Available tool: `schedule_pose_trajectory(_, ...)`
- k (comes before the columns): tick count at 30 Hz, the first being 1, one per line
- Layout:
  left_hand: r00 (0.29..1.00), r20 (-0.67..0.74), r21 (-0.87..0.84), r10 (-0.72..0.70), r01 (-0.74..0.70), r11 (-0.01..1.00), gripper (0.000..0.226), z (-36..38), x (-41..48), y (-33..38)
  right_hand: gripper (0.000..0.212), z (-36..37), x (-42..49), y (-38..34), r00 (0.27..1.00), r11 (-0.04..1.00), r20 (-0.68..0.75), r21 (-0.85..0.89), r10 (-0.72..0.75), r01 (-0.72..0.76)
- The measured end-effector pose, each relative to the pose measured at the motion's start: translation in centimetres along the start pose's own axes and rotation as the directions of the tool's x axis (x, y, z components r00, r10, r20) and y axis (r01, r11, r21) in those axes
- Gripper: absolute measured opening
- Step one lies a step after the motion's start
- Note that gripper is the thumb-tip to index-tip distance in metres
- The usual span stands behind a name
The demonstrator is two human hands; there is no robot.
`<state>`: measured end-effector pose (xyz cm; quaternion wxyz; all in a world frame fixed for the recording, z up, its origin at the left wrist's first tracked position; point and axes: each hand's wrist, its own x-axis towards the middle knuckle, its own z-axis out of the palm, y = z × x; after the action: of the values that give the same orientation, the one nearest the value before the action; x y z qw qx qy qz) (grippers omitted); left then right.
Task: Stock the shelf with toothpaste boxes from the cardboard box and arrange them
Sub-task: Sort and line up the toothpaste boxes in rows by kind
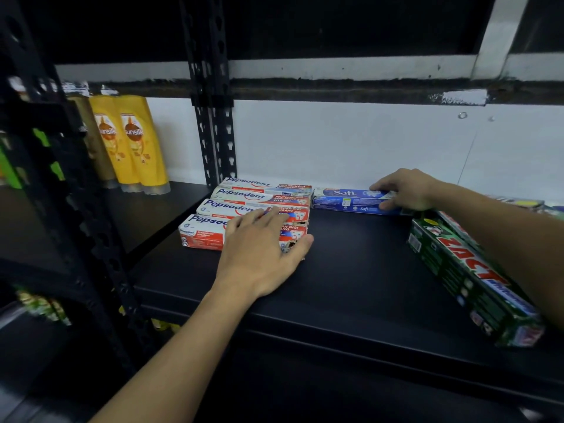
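Left hand (259, 248) presses Pepsodent boxes (235, 196); right hand (406, 190) grips Safi box (345, 201).

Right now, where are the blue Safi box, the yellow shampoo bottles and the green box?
blue Safi box (345, 193), head view, on its top face at the Safi name.
yellow shampoo bottles (134, 138), head view, on the right bottle's label.
green box (470, 257), head view, on its red lettering.

White wall (366, 141) behind, black slotted steel upright (215, 132), chipped dark rail (335, 87) overhead, matte black shelf board (351, 270), dim light.
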<state>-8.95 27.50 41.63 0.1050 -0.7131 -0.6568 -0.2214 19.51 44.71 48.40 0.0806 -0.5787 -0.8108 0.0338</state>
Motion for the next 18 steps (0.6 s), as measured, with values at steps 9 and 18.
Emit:
schedule_pose_trajectory(9,1.000,0.009,-0.002,0.003,-0.003,1.000,0.072,-0.02,0.09,-0.10,0.049,-0.21,-0.22,0.13,1.000,0.999,0.016,0.029,-0.022,0.021)
schedule_pose_trajectory(18,1.000,0.002,0.005,0.003,-0.003,1.000,0.072,0.05,0.12,-0.17,0.049,-0.01,-0.73,0.00,1.000,0.999,0.008,0.036,-0.025,0.025)
